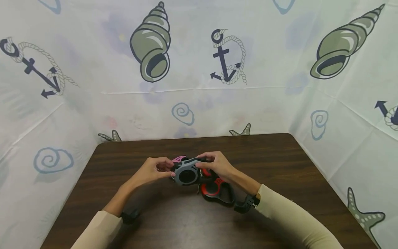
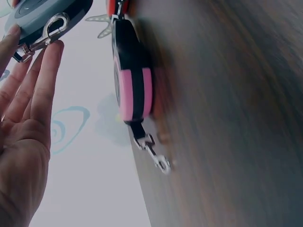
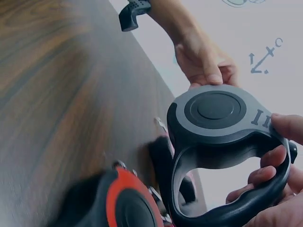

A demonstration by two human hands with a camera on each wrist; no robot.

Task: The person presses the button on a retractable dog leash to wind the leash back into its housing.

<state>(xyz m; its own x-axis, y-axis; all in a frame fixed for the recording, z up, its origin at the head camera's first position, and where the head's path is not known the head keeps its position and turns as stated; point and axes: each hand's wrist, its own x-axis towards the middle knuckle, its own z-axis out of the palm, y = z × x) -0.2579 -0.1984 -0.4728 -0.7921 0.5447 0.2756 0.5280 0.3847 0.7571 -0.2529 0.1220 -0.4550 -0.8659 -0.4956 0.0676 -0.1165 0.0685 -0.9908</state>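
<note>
Both hands hold up a grey-and-black retractable dog leash (image 1: 187, 176) above the table. My right hand (image 1: 219, 166) grips its loop handle; in the right wrist view, fingers pass through the handle opening and the thumb lies on the grey casing (image 3: 215, 109). At the opposite end, my left hand (image 1: 157, 168) pinches the casing between thumb and fingers, beside a metal snap hook (image 2: 56, 28) seen in the left wrist view. Behind lies a pink-and-black retractable leash (image 2: 135, 90) with its own clip. A red-and-black retractable leash (image 1: 217, 192) rests under my right hand.
The dark wood table (image 1: 155, 221) has a printed cloth (image 1: 192, 62) with shells and anchors behind and at its sides. Another red part (image 1: 206, 172) shows just behind the held leash, partly hidden. Black bands are on both wrists.
</note>
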